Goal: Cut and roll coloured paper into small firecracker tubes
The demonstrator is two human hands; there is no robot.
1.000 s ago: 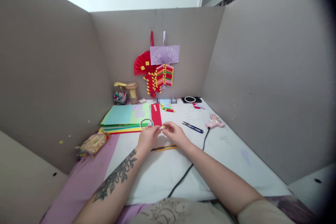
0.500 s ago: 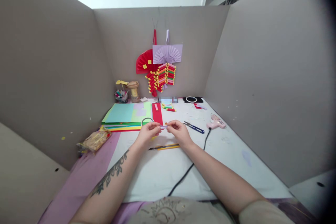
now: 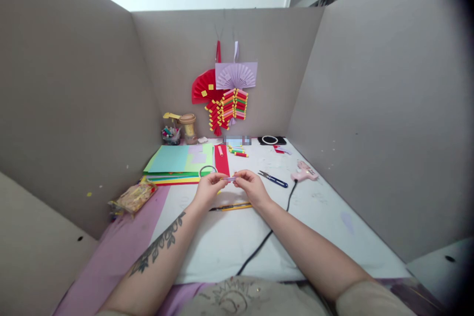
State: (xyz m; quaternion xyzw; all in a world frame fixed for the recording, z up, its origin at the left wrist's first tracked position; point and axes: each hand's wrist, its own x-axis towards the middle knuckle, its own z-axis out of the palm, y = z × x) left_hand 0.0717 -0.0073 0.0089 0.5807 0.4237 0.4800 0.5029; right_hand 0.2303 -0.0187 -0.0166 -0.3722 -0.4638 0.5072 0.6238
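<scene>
Between my two hands is a small rolled strip of purple paper [image 3: 230,178], pinched at both ends. My left hand [image 3: 209,186] grips its left end between thumb and fingers. At the right end, my right hand [image 3: 251,185] does the same. Below the hands a yellow-handled craft knife [image 3: 231,207] lies on the white cloth. A roll of tape [image 3: 208,172] is just behind my left hand, and blue thread snips [image 3: 273,179] rest to the right of my right hand.
Coloured paper sheets [image 3: 172,159] are stacked at the left. Small paper rolls [image 3: 239,150] lie at the back. A pink glue gun [image 3: 305,173] sits at the right, its black cord [image 3: 262,245] running forward. Paper fan decorations [image 3: 236,76] hang on the back panel.
Both hands stay close together on the purple paper roll, with only slight finger and wrist shifts. The other things have not visibly moved.
</scene>
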